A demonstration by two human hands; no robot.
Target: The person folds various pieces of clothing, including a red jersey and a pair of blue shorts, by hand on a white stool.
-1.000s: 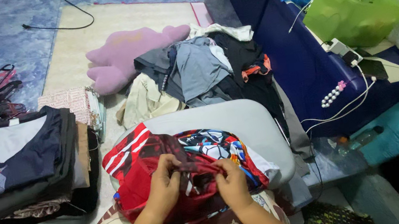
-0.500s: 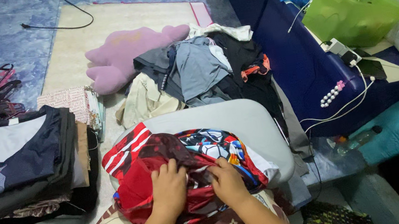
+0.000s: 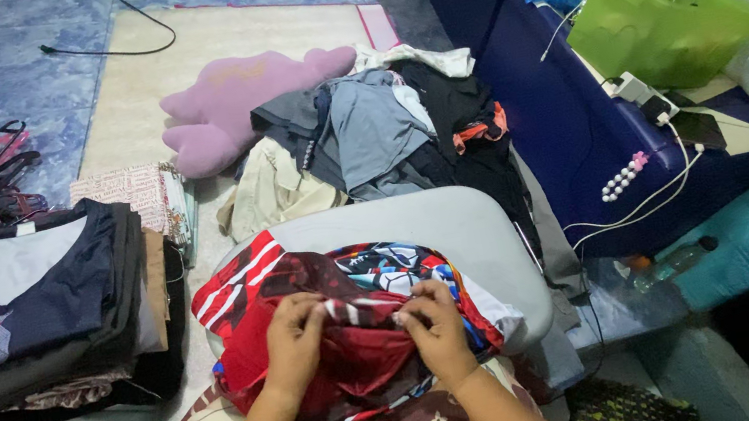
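Head view: left hand (image 3: pixel 293 344); right hand (image 3: pixel 434 324); both pinch red jersey (image 3: pixel 357 350).

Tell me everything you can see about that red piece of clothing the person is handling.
The red garment is a thin, shiny-looking sports shirt, mostly red with dark mottled patches, white stripes at one end and a colourful printed panel with football shapes. It lies crumpled and bunched, not flat, on the grey padded board, spilling toward the person's lap. The left hand and right hand both pinch a fold of its cloth between fingers and thumbs near the middle.
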